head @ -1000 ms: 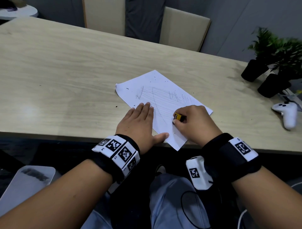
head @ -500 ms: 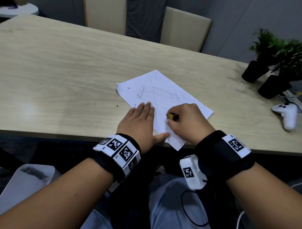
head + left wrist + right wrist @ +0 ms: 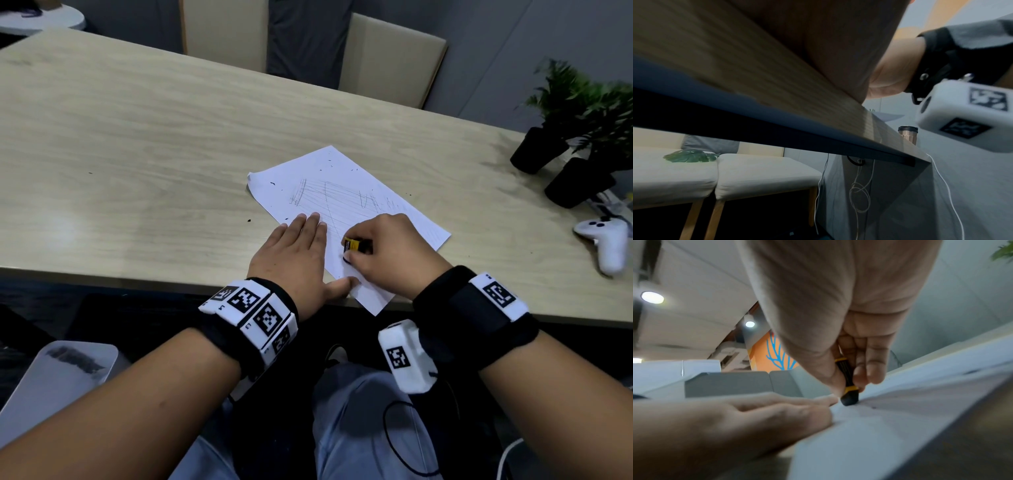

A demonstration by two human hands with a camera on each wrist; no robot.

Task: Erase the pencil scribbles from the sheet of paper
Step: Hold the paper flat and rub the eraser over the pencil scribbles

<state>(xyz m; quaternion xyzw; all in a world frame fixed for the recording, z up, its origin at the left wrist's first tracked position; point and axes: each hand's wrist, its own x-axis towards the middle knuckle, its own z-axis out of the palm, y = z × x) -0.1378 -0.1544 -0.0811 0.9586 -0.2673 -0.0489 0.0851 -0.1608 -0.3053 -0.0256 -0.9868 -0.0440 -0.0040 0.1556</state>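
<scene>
Table [image 3: 144, 144]: pale wood, filling the upper and middle frame in my head view; two beige chairs [image 3: 390, 58] behind it at top centre.

Paper [image 3: 346, 195]: white sheet lying slantwise at centre frame, its near corner hanging over the table edge. Faint pencil scribbles [image 3: 329, 198] cross its middle; dark crumbs dot the sheet and the wood beside it.

My left hand [image 3: 294, 260]: flat on the paper's left edge, fingers straight and close together, thumb stretched out toward the near corner.

My right hand [image 3: 387, 253]: just right of the left, fingers curled, pinching an eraser [image 3: 354, 245]. The right wrist view shows thumb and fingers gripping its yellow-and-black sleeve, the dark tip [image 3: 849, 400] pressed on the paper just beside the left hand's fingertips [image 3: 828, 400].

Two plants [image 3: 579, 137] in dark pots: upper right.

White controller [image 3: 606, 240]: right edge, on the table.

Left wrist view: table edge from below; that hand's fingers I cannot see there.
</scene>
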